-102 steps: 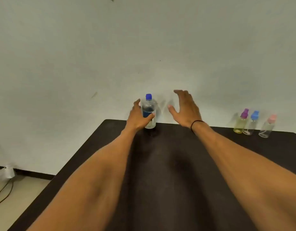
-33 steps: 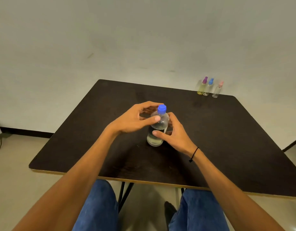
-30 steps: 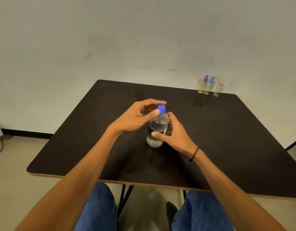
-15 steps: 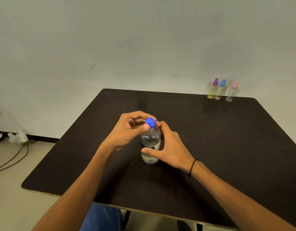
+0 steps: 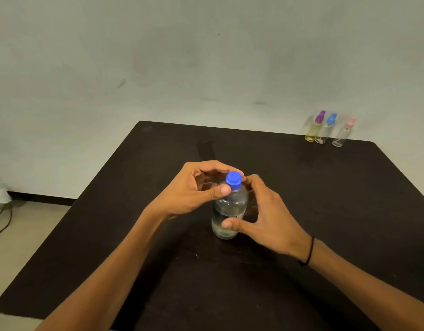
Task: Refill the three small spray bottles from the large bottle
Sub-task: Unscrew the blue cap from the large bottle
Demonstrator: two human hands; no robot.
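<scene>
Pale bare wall [image 5: 206,56] behind, dark bench [image 5: 325,199] in front, one far corner pointing away. Large clear bottle [image 5: 230,211] upright near the middle of the bench, partly filled with clear liquid, blue cap [image 5: 233,180] on. Left hand [image 5: 194,189] curled over the top of the bottle, thumb and fingers [image 5: 221,191] pinching the cap from both sides. Right hand [image 5: 268,223] wrapped round the body of the bottle, thumb across the near side low down, other fingers hidden behind the plastic. Thin black band [image 5: 310,252] round the right wrist. Three small spray bottles well apart from the hands, in a row at the far right edge of the bench against the wall: purple-topped bottle [image 5: 313,130] with yellowish contents, blue-topped bottle [image 5: 325,131] just beside it, pink-topped bottle [image 5: 342,134] a little further right, all upright with tops on. Pale floor [image 5: 10,247] at left, with a cable [image 5: 0,223] lying near the wall.
</scene>
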